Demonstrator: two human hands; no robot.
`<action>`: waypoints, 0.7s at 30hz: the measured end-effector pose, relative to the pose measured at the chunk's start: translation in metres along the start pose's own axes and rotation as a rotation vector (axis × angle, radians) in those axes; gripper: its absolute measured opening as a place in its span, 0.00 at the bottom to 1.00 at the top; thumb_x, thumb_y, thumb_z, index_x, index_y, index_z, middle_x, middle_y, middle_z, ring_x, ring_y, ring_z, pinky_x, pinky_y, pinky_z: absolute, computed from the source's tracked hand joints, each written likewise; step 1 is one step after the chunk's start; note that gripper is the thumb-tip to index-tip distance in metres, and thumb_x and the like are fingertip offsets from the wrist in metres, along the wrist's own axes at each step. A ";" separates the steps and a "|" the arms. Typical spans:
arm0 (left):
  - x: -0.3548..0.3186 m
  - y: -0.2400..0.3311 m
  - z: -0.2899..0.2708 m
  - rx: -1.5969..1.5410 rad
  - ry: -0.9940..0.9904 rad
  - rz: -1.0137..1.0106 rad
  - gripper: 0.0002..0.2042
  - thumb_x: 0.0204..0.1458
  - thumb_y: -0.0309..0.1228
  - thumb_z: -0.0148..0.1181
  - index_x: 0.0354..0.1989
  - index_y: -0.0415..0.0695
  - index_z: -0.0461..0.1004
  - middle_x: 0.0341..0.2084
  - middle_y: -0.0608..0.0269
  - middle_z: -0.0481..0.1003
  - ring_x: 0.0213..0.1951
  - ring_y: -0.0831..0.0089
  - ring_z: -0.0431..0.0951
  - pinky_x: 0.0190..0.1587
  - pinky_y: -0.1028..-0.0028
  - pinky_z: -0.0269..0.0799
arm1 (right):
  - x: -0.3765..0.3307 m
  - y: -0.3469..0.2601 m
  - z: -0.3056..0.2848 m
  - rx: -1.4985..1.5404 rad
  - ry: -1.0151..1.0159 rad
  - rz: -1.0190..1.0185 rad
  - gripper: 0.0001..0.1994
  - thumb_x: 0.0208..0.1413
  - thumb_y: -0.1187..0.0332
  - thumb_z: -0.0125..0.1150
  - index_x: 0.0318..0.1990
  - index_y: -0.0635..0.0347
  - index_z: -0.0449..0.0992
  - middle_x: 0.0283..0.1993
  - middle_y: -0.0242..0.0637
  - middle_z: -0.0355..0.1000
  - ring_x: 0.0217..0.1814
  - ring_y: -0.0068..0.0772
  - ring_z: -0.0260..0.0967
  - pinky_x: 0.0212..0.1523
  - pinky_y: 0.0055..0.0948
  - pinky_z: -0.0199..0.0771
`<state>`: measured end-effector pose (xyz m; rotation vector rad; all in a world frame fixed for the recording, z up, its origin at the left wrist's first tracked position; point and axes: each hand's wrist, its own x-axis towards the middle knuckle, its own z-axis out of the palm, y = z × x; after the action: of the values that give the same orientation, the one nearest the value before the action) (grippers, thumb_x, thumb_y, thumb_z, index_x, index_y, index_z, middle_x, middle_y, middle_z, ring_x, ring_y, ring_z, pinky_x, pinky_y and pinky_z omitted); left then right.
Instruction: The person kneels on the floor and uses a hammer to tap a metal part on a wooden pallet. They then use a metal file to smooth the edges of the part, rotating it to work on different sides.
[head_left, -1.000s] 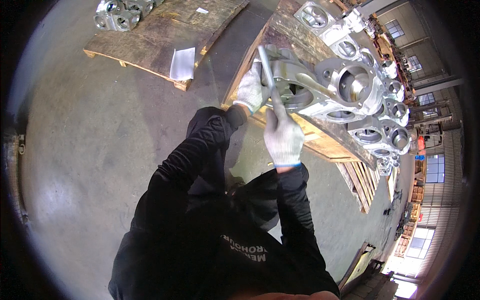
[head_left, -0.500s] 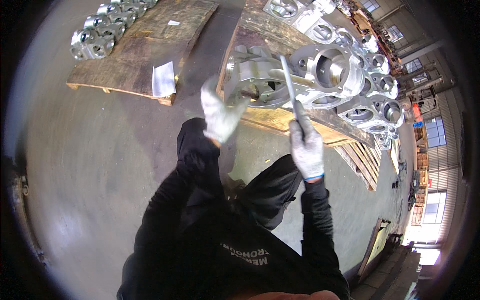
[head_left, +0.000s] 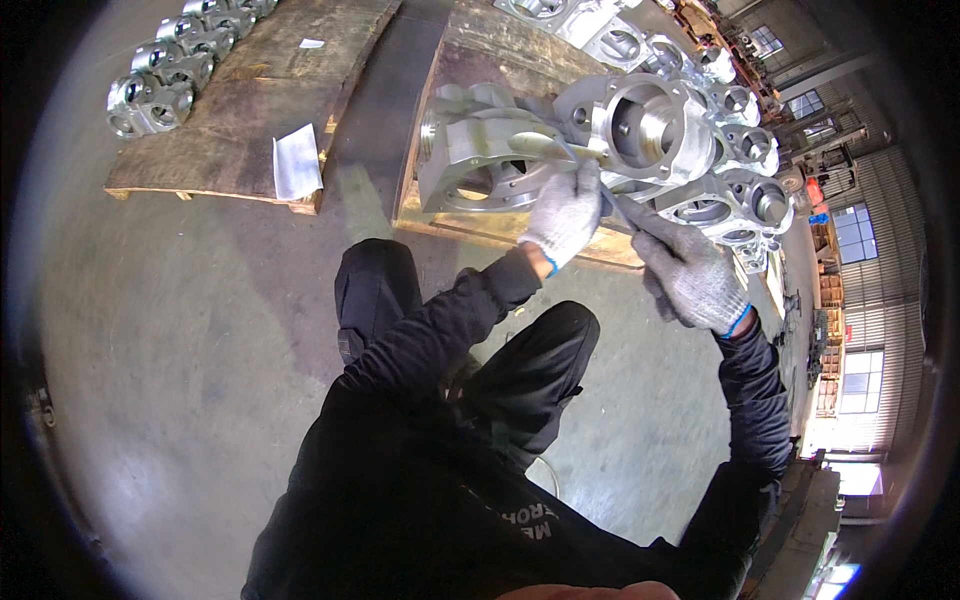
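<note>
A long, narrow metal file [head_left: 620, 207] slants across the near side of a large silver metal casting [head_left: 487, 143]. My right hand [head_left: 692, 277], in a grey-white knit glove, is closed round the file's near end. Toward the far end, my gloved left hand [head_left: 563, 218] grips the same file, its fingers closed close to the casting. The far tip lies against or just over the casting's edge; exact contact is hard to tell. A wide round bore opens in the casting's right part, and an arched section with openings forms its left part.
The casting rests on a wooden pallet [head_left: 412, 205] beside several similar silver castings [head_left: 745, 200]. Farther left, another wooden pallet [head_left: 235, 120] bears a row of smaller metal parts [head_left: 150, 103] and a white paper sheet [head_left: 297, 165]. My knees are bent just before the near pallet.
My left hand has moved right from the casting's left end and now grips the file. My right hand has shifted right and slightly down, and the file has tilted from near-upright to a diagonal.
</note>
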<state>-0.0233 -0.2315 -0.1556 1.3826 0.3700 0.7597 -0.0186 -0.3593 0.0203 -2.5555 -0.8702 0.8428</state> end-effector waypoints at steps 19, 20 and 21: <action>0.007 0.019 0.003 -0.050 -0.041 -0.064 0.31 0.68 0.45 0.39 0.18 0.36 0.75 0.19 0.39 0.76 0.32 0.36 0.78 0.41 0.47 0.72 | 0.001 -0.014 -0.025 -0.038 -0.099 0.028 0.25 0.71 0.55 0.50 0.71 0.52 0.66 0.22 0.30 0.66 0.15 0.19 0.64 0.14 0.24 0.65; 0.007 0.017 0.004 -0.032 -0.022 -0.049 0.31 0.68 0.45 0.39 0.18 0.36 0.75 0.19 0.40 0.76 0.32 0.36 0.78 0.41 0.47 0.72 | 0.000 -0.014 -0.024 -0.067 -0.107 0.030 0.25 0.71 0.54 0.50 0.71 0.52 0.66 0.23 0.30 0.66 0.15 0.19 0.64 0.15 0.24 0.65; 0.008 0.017 0.007 0.006 -0.011 -0.091 0.31 0.68 0.45 0.39 0.18 0.37 0.75 0.19 0.41 0.76 0.32 0.37 0.78 0.41 0.47 0.72 | 0.000 -0.012 -0.024 -0.077 -0.043 0.039 0.25 0.71 0.54 0.50 0.71 0.51 0.66 0.23 0.30 0.65 0.15 0.19 0.64 0.16 0.24 0.65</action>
<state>-0.0178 -0.2315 -0.1363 1.3659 0.4238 0.6769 -0.0095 -0.3524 0.0447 -2.6380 -0.8842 0.8956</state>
